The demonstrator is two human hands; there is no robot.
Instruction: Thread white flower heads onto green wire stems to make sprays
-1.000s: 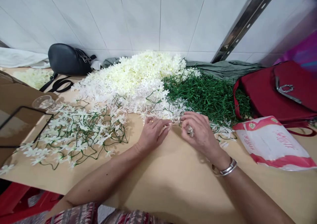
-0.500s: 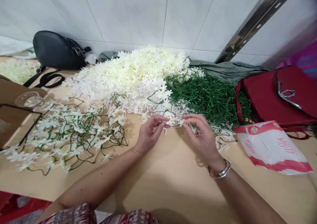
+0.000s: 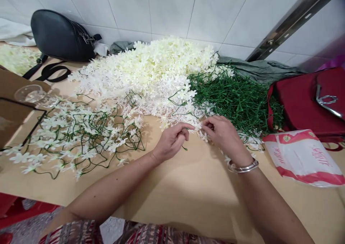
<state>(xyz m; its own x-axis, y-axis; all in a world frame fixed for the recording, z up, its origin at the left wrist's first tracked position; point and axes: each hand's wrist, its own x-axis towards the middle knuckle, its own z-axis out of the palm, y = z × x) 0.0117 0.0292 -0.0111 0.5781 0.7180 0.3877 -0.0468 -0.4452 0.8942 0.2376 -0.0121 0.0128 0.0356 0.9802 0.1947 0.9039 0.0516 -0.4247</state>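
My left hand (image 3: 172, 142) is closed, its index finger pointing right. A thin green plastic stem (image 3: 184, 148) pokes out below its curled fingers. Just to the right, my right hand (image 3: 223, 134) has thumb and fingers pinched together at white artificial flower petals (image 3: 204, 134); the fingers partly cover them. Behind both hands spreads a heap of loose white and cream artificial blossoms (image 3: 151, 66). A tangle of bare green stems (image 3: 234, 98) adjoins it on the right. Flowers joined to green stems lie in a loose pile (image 3: 88, 132) on the left.
A black bag (image 3: 61, 35) stands at the back left by the tiled wall. A clear plastic cup (image 3: 29, 93) is near a cardboard box (image 3: 12, 111). On the right sit a red bag (image 3: 299, 96) and a white-and-red plastic packet (image 3: 302, 157) on the table (image 3: 183, 190).
My left hand has turned and its fingers have curled, with a stem end now showing beneath. My right hand stays pinched at white petals. The camera view has shifted a little.
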